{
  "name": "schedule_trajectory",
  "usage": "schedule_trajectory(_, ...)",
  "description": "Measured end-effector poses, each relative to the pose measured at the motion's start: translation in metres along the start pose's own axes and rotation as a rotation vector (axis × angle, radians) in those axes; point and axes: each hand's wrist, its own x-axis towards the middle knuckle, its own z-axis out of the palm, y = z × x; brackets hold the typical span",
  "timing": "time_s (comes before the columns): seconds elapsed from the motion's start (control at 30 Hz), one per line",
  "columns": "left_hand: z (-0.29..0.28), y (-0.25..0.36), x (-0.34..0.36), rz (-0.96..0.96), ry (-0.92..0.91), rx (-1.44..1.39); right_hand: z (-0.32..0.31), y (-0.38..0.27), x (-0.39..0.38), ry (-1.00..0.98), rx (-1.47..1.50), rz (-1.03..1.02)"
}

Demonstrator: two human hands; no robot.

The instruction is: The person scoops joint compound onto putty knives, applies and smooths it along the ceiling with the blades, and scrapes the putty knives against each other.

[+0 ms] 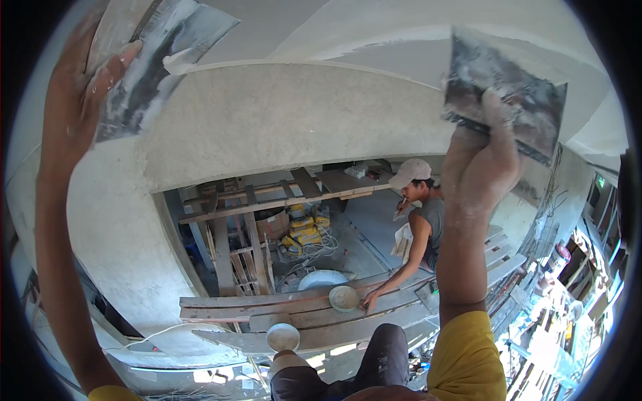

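The left hand (73, 113) was clamped on a smeared flat plate (157, 77), up at the left end of the concrete beam (301, 120); the right hand (481, 164) gripped a square blade (515, 77) at the beam's right end. Above the beam, the ceiling (374, 20) already bore a whitish band (401, 43), but greyer stretches (394, 61) beside it suggested coating only partly done. Below the beam, a near bowl (269, 338) and a far bowl (344, 310) seemed to hold more paste.

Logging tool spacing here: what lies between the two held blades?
In the head view, concrete wall and ceiling show between the left blade and right blade.
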Motion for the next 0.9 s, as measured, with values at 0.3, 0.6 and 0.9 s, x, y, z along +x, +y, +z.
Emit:
schedule_trajectory(0.3,0.140,0.152,-0.155,-1.613,-0.513,-1.786,-0.063,0.059,-0.167,-1.159,-0.629,-0.235)
schedule_trajectory(0.6,0.147,0.159,-0.174,-0.928,-0.130,-1.289,-0.170,0.080,-0.185,-0.910,-1.124,0.307)
schedule_trajectory(0.9,0.181,0.193,-0.217,-0.253,-0.142,-0.838,-0.085,0.071,-0.164,0.322,0.444,1.495)
